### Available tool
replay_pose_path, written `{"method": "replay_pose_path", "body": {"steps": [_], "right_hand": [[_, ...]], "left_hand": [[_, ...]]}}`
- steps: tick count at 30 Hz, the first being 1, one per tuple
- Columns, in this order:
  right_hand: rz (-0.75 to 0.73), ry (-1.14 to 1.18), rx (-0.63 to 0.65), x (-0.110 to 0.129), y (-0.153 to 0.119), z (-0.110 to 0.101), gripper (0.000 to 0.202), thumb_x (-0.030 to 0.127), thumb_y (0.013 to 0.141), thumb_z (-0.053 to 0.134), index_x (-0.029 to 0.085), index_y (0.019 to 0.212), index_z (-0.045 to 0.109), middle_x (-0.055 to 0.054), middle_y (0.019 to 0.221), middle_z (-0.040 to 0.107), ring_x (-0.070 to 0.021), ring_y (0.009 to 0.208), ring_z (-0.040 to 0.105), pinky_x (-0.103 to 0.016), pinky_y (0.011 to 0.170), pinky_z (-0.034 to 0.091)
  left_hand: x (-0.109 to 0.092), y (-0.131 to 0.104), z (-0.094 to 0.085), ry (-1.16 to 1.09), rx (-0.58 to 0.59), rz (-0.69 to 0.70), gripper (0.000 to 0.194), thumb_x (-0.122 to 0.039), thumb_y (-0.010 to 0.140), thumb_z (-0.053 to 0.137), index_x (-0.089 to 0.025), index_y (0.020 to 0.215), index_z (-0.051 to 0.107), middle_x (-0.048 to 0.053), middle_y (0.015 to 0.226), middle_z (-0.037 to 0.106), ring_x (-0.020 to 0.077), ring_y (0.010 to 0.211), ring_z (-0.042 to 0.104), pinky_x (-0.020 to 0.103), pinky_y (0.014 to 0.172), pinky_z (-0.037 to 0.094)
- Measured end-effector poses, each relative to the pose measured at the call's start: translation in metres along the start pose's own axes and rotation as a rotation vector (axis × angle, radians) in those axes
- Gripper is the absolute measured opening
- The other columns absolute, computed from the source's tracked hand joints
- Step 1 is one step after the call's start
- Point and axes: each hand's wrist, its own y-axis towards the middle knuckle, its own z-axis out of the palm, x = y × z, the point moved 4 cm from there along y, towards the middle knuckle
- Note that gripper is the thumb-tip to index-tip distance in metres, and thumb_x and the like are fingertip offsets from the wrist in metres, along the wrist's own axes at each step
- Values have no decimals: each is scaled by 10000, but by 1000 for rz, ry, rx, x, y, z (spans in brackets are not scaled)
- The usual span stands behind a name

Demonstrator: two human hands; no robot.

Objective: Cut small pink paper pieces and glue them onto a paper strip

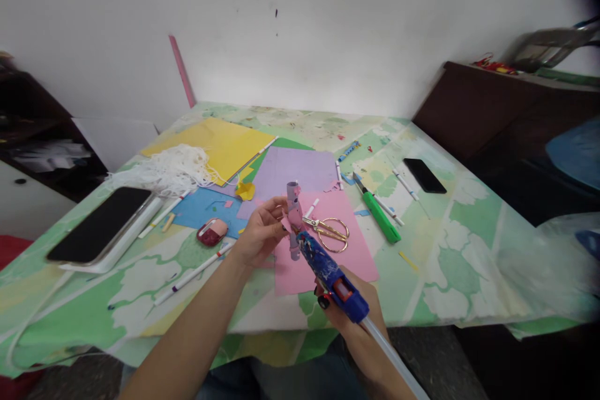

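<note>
My left hand is closed on a small paper craft, a purple rolled tube with pink paper pieces around its middle. In my right hand is a blue hot glue gun, with a long clear glue stick sticking out of its back end. The gun's nozzle touches or nearly touches the lower part of the craft. Just right of the craft, gold-handled scissors lie on a pink sheet.
On the patterned tablecloth lie purple, yellow and blue sheets, white string, a green cutter, markers, a red-and-pink case and two phones. A wall stands behind.
</note>
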Motion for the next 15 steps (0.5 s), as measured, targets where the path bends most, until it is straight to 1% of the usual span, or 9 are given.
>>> {"method": "replay_pose_path", "body": {"steps": [4, 8, 11, 13, 15], "right_hand": [[-55, -53, 1, -2, -1, -2, 102, 276, 675, 567, 179, 703, 569, 12, 579, 550, -105, 481, 467, -206, 437, 340], [-67, -44, 24, 11, -5, -10, 131, 307, 734, 514, 182, 732, 552, -10, 646, 558, -134, 562, 508, -230, 512, 379], [-109, -51, -18, 23, -8, -18, 162, 346, 753, 513, 189, 752, 553, -1, 630, 531, -135, 555, 490, -237, 520, 375], [-135, -59, -39, 26, -10, -22, 181, 377, 772, 515, 200, 753, 544, 1, 632, 531, -136, 550, 486, -240, 520, 379], [-140, -83, -47, 24, -14, -27, 233, 434, 801, 493, 211, 748, 536, -8, 648, 539, -147, 571, 504, -249, 538, 398]], "left_hand": [[0, -1, -1, -37, -20, -20, 427, -70, 619, 730, -171, 1014, 607, 15, 811, 656, 117, 676, 610, 215, 626, 478], [0, -2, -1, -69, -45, -45, 406, -117, 653, 720, -171, 1035, 594, 24, 807, 661, 134, 690, 619, 245, 645, 480], [-1, -3, 0, -73, -45, -50, 399, -117, 657, 709, -167, 1033, 584, 30, 812, 663, 150, 698, 625, 268, 655, 479], [-2, -3, 2, -73, -40, -57, 400, -124, 657, 708, -161, 1033, 578, 33, 809, 662, 157, 694, 628, 272, 644, 479], [-4, -4, 3, -72, -37, -62, 418, -136, 652, 714, -150, 1044, 569, 39, 806, 660, 165, 691, 633, 275, 632, 480]]}}
